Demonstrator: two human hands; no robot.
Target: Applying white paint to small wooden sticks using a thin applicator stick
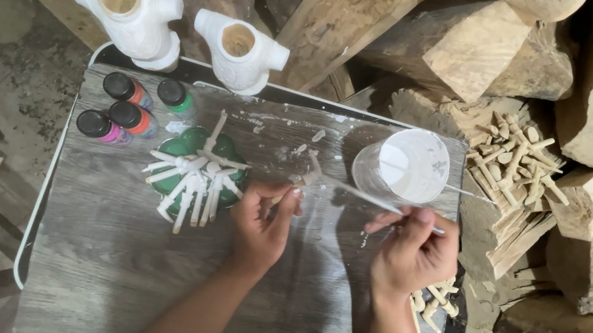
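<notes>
Painting step in hand. Left hand [262, 221] fingers pinch a small peg [309, 173] at frame centre; right hand [416, 249] fingers pinch a brush [364, 195] touching it. Next stroke likely calls for steady peg rotation beside the cup [404, 165].

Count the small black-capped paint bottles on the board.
4, clustered at the board's upper-left corner: two behind, two in front, beside the green holder. None seems hidden.
</notes>
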